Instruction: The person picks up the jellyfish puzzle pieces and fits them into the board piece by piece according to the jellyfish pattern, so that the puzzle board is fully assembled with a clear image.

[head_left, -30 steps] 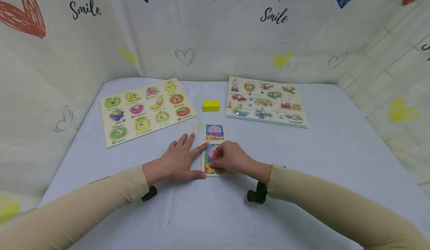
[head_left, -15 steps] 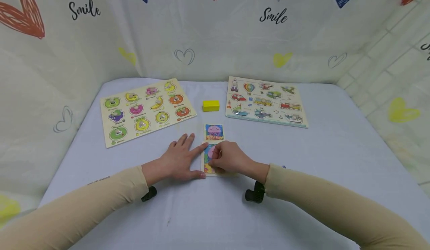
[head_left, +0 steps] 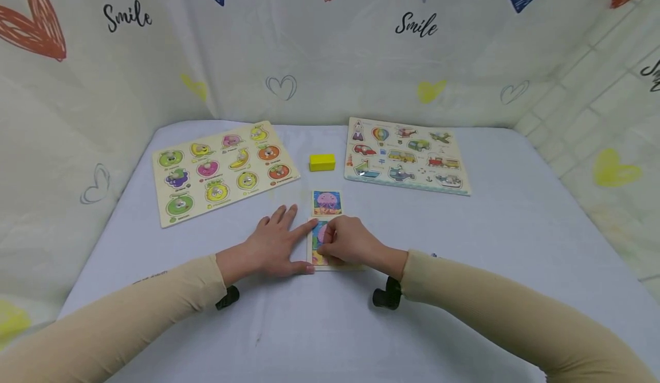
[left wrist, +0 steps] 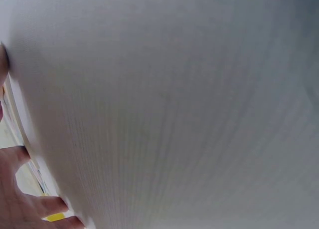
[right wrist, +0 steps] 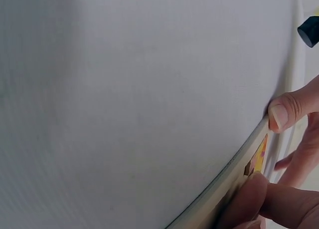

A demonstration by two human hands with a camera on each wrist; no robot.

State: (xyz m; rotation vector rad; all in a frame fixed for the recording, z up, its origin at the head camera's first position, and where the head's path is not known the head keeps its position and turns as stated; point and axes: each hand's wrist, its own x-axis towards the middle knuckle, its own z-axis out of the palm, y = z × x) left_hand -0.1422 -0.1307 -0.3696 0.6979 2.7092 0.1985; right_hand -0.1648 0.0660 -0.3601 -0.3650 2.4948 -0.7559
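Note:
A small wooden jigsaw board [head_left: 340,268] lies near the table's middle, its pink, blue and yellow picture partly covered by fingers. My left hand [head_left: 273,245] lies spread on the cloth to its left, with thumb and index finger touching the board's left side. Over the board's right half, my right hand [head_left: 353,240] has its fingers curled and pinches a small puzzle piece [right wrist: 248,168], whose dark edge shows in the right wrist view. Most of that piece is hidden under the fingertips. Just beyond the board is a matching jellyfish picture card [head_left: 327,202].
Behind the card sits a yellow block [head_left: 322,162]. A fruit peg puzzle [head_left: 206,209] lies at the back left, and a vehicle puzzle [head_left: 423,168] at the back right. A white cloth covers the table [head_left: 490,228], with a patterned curtain [head_left: 335,45] behind it.
My right hand has shifted slightly left over the board, covering a little more of its picture. The left hand stays in place on the board's edge. The head view has turned very slightly.

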